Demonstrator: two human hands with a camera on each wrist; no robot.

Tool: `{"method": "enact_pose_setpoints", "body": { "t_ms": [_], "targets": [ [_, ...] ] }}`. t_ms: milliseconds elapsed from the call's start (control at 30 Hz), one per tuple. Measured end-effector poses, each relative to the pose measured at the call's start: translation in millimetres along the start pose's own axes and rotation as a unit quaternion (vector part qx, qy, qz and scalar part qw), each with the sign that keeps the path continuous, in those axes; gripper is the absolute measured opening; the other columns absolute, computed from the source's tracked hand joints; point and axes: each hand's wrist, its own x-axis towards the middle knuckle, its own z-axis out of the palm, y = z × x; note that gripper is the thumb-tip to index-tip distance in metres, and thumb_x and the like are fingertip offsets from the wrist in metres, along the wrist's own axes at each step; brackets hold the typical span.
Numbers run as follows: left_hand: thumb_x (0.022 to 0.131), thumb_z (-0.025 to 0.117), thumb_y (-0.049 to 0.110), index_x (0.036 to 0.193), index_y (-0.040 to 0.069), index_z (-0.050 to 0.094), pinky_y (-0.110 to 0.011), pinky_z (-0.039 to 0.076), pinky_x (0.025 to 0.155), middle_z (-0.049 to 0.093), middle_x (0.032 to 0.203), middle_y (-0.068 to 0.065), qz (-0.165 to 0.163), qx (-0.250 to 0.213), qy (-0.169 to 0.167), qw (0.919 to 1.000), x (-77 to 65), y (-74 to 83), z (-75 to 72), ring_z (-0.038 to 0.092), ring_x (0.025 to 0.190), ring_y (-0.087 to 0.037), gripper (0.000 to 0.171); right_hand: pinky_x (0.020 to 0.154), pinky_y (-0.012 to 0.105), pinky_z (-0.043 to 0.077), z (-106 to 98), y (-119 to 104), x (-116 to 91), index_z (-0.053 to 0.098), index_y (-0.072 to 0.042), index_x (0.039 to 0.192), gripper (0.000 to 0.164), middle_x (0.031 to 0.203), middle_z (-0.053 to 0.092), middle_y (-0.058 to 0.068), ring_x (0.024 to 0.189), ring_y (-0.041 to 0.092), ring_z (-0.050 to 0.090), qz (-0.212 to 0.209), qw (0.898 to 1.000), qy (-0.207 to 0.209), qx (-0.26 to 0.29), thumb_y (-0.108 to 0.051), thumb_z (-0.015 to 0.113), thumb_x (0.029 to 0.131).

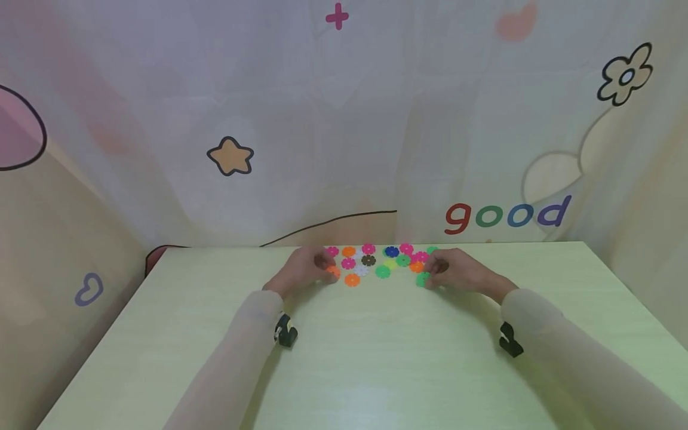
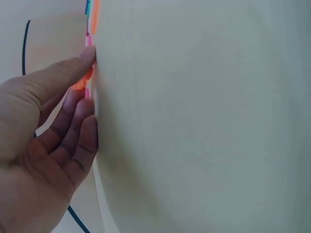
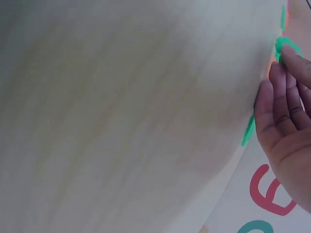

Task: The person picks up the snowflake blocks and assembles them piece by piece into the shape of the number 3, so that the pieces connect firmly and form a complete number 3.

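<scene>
At the far edge of the table lie several flower-edged plastic building discs in mixed colours, among them a brown disc (image 1: 368,260), a dark blue disc (image 1: 392,252) and a loose orange disc (image 1: 352,280). My left hand (image 1: 302,270) is at the left end of the group and pinches an orange disc (image 2: 81,82) between thumb and fingers. On the right end, my right hand (image 1: 463,272) pinches a green disc (image 3: 286,45) by its rim, with the thumb partly covering it. Another green disc (image 3: 248,130) lies beside the right hand's little finger.
A pale wooden table (image 1: 387,358) spreads in front of me. Behind its far edge hangs a printed curtain (image 1: 344,119) with a star and the word "good". Dark wrist straps (image 1: 286,331) show at both sleeves.
</scene>
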Motion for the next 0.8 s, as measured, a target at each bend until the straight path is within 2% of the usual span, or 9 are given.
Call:
{"method": "enact_pose_setpoints", "body": {
  "t_ms": [167, 333, 467, 633, 800],
  "targets": [
    [0.087, 0.09, 0.011, 0.104, 0.009, 0.075, -0.033, 0.057, 0.08, 0.07, 0.099, -0.003, -0.006, -0.015, 0.015, 0.9997, -5.8, -0.9, 0.1, 0.063, 0.093, -0.023, 0.023, 0.083, 0.035, 0.059, -4, 0, -7, 0.072, -0.006, 0.116, 0.021, 0.107, 0.07, 0.007, 0.1, 0.028, 0.064, 0.002, 1.0, 0.019, 0.024, -0.014, 0.078, 0.097],
    [0.092, 0.083, 0.007, 0.108, 0.004, 0.076, -0.03, 0.06, 0.074, 0.073, 0.1, -0.005, -0.006, -0.066, 0.031, 0.9973, -13.7, -1.6, 0.2, 0.067, 0.085, -0.021, 0.018, 0.09, 0.041, 0.062, -7, -4, -14, 0.07, -0.003, 0.115, 0.018, 0.106, 0.072, 0.009, 0.097, 0.029, 0.07, -0.02, 0.996, 0.047, 0.074, -0.013, 0.075, 0.1],
    [0.096, 0.078, 0.004, 0.116, 0.0, 0.076, -0.033, 0.063, 0.077, 0.076, 0.104, -0.009, 0.015, -0.119, 0.041, 0.9919, -22.3, 4.7, -0.4, 0.072, 0.086, -0.025, 0.02, 0.094, 0.049, 0.061, -7, -14, -18, 0.069, -0.002, 0.118, 0.018, 0.108, 0.074, 0.012, 0.099, 0.034, 0.075, -0.032, 0.992, 0.075, 0.101, -0.01, 0.073, 0.102],
    [0.099, 0.075, 0.005, 0.122, -0.001, 0.076, -0.041, 0.064, 0.088, 0.078, 0.108, -0.011, 0.039, -0.191, 0.037, 0.9802, -32.0, 19.1, -1.8, 0.074, 0.101, -0.037, 0.024, 0.099, 0.057, 0.058, -5, -27, -24, 0.068, -0.001, 0.12, 0.021, 0.11, 0.075, 0.013, 0.102, 0.038, 0.075, -0.042, 0.986, 0.112, 0.117, -0.013, 0.072, 0.103],
    [0.099, 0.075, 0.007, 0.124, 0.001, 0.076, -0.043, 0.064, 0.089, 0.079, 0.108, -0.01, 0.052, -0.223, 0.042, 0.9724, -40.1, 32.3, -1.0, 0.074, 0.103, -0.043, 0.026, 0.103, 0.058, 0.055, 0, -40, -29, 0.069, -0.002, 0.121, 0.027, 0.109, 0.076, 0.011, 0.103, 0.033, 0.075, -0.049, 0.979, 0.141, 0.142, -0.021, 0.075, 0.102]
  ]
}}
